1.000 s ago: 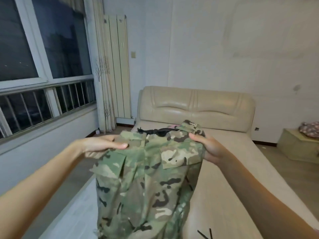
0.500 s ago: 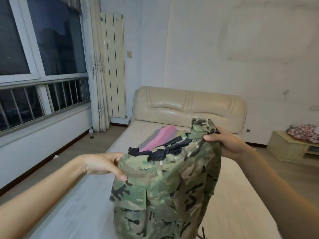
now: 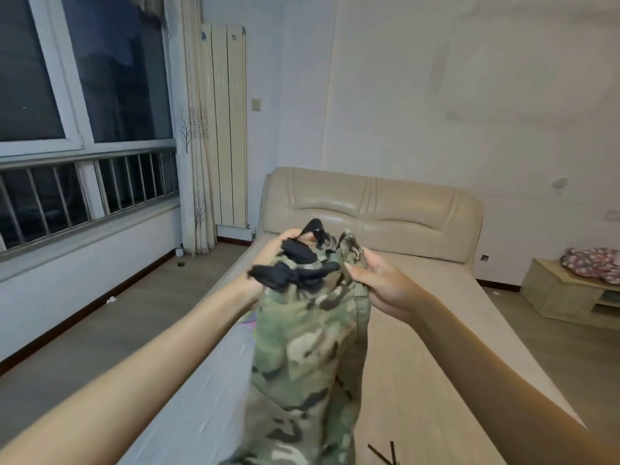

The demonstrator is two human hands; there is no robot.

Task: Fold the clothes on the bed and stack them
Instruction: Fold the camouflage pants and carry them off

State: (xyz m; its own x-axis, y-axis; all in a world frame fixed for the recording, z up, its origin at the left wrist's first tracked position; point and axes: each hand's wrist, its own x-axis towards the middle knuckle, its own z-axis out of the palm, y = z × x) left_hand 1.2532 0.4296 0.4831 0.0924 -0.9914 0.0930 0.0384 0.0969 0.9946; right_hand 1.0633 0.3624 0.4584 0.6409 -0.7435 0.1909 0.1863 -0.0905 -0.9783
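The camouflage garment [image 3: 312, 347] hung over the bed [image 3: 419, 364], with its lower part trailing to the mattress. The left hand [image 3: 268, 255] gripped one top corner, where the black lining [image 3: 295, 268] was bunched. The right hand [image 3: 379, 283] pinched the opposite top corner between thumb and curled fingers. The hands were near each other, which doubled the garment lengthwise.

The step in hand was judged to be the first lengthwise fold. To do it well:

1. Match the two top corners edge to edge before releasing either hand.
2. Tuck the black lining flat inside; left bunched, it would probably make a lump.
3. Lower the garment onto the bare mattress and smooth it from top to hem.
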